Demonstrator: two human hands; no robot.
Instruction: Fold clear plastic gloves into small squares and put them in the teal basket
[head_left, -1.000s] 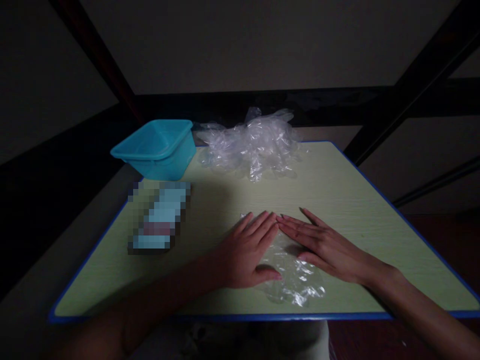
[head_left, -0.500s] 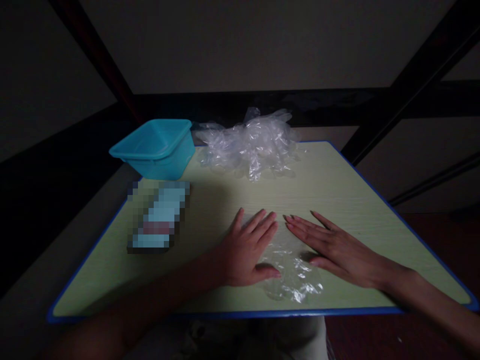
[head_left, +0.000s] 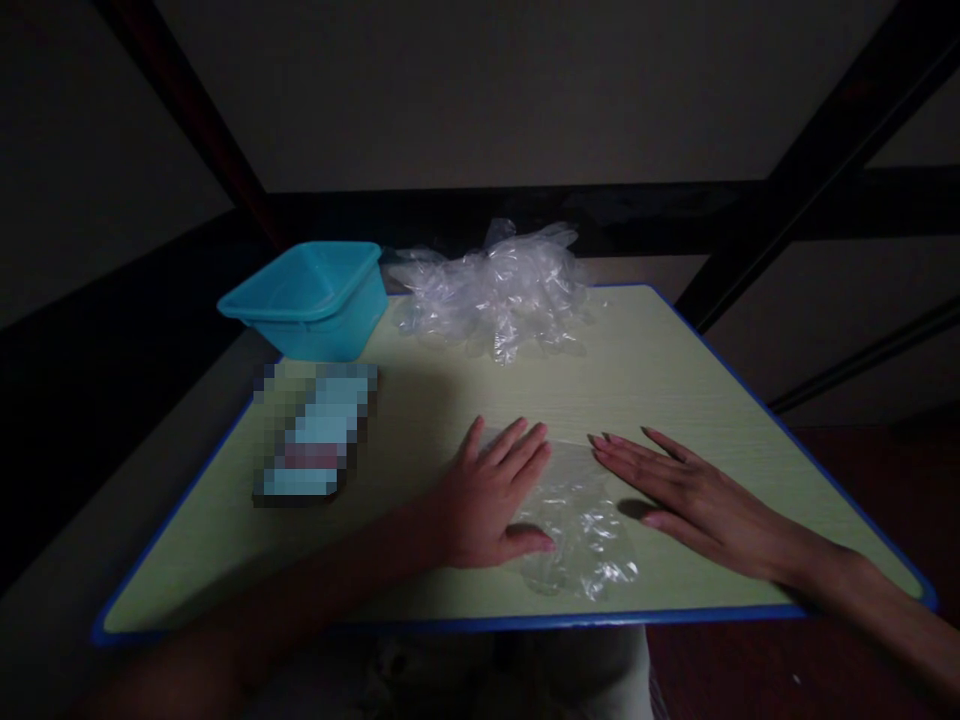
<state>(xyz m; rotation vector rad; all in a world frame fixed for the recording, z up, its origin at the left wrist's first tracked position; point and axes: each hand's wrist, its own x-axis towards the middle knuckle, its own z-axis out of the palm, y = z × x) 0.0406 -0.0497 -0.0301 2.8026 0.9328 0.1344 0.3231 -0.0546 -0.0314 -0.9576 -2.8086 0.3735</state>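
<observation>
A clear plastic glove lies spread near the front edge of the table, its crinkled fingers toward me. My left hand rests flat over its left side, palm down, fingers apart. To the right, my right hand is stretched out palm down with the thumb apart; its fingertips are by the glove's upper right edge, and I cannot tell if they touch it. Neither hand grips anything. Farther back sits a loose heap of clear plastic gloves.
A turquoise plastic basin stands at the table's back left corner. In front of it lies a pixelated, phone-like flat object. The pale yellow table has a blue rim. Behind it rises a wall.
My right hand has slid to the right, away from my left hand, uncovering more of the glove. My left hand stays nearly still on the glove.
</observation>
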